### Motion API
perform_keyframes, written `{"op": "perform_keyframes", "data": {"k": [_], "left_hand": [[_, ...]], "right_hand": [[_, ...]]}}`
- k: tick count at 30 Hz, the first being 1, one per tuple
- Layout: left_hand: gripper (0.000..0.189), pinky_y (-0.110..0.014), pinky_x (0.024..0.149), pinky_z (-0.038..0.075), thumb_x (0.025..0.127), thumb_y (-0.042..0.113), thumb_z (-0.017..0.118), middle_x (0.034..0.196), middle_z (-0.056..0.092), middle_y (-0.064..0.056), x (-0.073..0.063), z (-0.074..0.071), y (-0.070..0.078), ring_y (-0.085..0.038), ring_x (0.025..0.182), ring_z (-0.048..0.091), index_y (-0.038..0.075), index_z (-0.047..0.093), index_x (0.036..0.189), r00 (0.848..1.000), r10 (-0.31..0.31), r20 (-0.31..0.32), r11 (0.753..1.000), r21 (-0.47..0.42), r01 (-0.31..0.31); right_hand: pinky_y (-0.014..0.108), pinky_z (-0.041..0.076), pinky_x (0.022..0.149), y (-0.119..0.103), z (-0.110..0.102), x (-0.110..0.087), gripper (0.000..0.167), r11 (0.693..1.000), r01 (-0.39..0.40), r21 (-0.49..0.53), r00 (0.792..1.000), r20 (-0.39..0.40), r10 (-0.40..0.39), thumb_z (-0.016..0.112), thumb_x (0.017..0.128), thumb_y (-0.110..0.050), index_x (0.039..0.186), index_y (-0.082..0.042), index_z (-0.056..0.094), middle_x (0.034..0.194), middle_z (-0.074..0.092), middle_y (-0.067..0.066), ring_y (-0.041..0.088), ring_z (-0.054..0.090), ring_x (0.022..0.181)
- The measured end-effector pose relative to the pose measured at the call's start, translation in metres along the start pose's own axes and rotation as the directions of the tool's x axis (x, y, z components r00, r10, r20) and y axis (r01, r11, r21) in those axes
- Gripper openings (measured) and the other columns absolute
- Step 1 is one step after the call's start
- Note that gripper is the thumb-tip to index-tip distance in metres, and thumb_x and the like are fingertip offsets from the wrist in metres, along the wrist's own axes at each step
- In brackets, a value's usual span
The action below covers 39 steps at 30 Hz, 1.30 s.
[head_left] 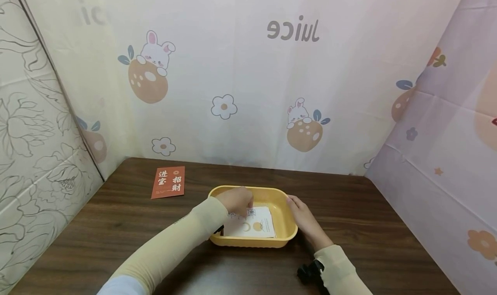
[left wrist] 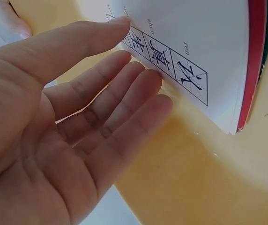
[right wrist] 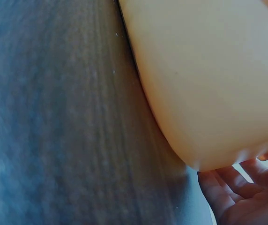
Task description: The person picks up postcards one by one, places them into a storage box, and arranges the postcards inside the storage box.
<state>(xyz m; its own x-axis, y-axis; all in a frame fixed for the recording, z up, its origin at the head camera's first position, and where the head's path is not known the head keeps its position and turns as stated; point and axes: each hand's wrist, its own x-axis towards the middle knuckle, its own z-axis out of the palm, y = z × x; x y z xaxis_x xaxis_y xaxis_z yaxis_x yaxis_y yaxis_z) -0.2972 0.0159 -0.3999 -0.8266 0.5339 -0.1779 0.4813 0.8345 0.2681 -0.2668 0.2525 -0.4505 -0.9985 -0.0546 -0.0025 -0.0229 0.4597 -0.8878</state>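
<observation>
A yellow plastic basin (head_left: 285, 217) stands on the table. Inside it lies a stack of white cards (head_left: 265, 226) printed with characters in boxes and small pictures. My left hand (head_left: 237, 200) reaches into the basin from the left. In the left wrist view, the thumb and fairly straight fingertips are at the edge of the cards (left wrist: 218, 56), with a gap between thumb and index finger. Red and dark green layers show at the stack's far edge. My right hand (head_left: 303, 217) holds the basin's right end, its fingers (right wrist: 237, 183) against the outer wall.
A red card (head_left: 168, 182) with white characters lies on the dark wooden table (head_left: 128, 226), left of the basin. Patterned curtains (head_left: 233, 70) hang behind the table and at both sides. A black wrist device (head_left: 310, 272) sits at the right wrist.
</observation>
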Motion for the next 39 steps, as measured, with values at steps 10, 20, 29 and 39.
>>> {"op": "perform_keyframes", "data": {"k": [10,20,29,39], "left_hand": [[0.03,-0.026,0.077,0.052,0.088,0.015,0.078,0.098,0.069,0.003,-0.004,-0.017,-0.002,-0.009,0.085,0.06,0.011,0.073,0.117,0.995,0.092,-0.029,0.996,-0.003,-0.092],[0.03,-0.031,0.079,0.054,0.091,0.019,0.075,0.098,0.07,0.003,-0.025,-0.062,-0.016,-0.012,0.089,0.064,0.01,0.071,0.119,0.98,0.154,-0.123,0.971,-0.164,-0.173],[0.027,-0.033,0.081,0.054,0.092,0.022,0.073,0.097,0.069,0.005,-0.041,-0.08,-0.036,-0.011,0.09,0.064,0.014,0.071,0.118,0.979,0.072,-0.189,0.955,-0.271,-0.122],[0.032,-0.042,0.088,0.054,0.092,0.019,0.073,0.107,0.07,-0.007,-0.052,-0.084,-0.092,-0.023,0.1,0.066,0.005,0.068,0.12,0.963,0.02,-0.267,0.943,-0.315,-0.107]], "right_hand": [[0.047,0.048,0.096,0.0,0.0,0.001,0.05,1.0,0.007,-0.002,1.0,0.001,-0.007,0.037,0.11,-0.034,0.146,0.0,0.045,0.141,0.051,0.024,0.033,0.056,0.119],[0.048,0.048,0.096,-0.002,0.0,0.0,0.055,1.0,-0.004,-0.014,1.0,0.01,0.004,0.036,0.11,-0.038,0.147,0.001,0.043,0.144,0.048,0.027,0.035,0.055,0.121],[0.045,0.05,0.093,0.0,0.0,0.001,0.054,1.0,-0.004,-0.009,1.0,0.009,0.004,0.036,0.11,-0.037,0.147,0.002,0.043,0.143,0.048,0.027,0.032,0.057,0.118],[0.045,0.051,0.093,0.0,0.0,0.0,0.055,1.0,-0.003,-0.004,1.0,0.008,0.003,0.036,0.11,-0.038,0.147,0.002,0.042,0.142,0.049,0.027,0.031,0.058,0.117]]}}
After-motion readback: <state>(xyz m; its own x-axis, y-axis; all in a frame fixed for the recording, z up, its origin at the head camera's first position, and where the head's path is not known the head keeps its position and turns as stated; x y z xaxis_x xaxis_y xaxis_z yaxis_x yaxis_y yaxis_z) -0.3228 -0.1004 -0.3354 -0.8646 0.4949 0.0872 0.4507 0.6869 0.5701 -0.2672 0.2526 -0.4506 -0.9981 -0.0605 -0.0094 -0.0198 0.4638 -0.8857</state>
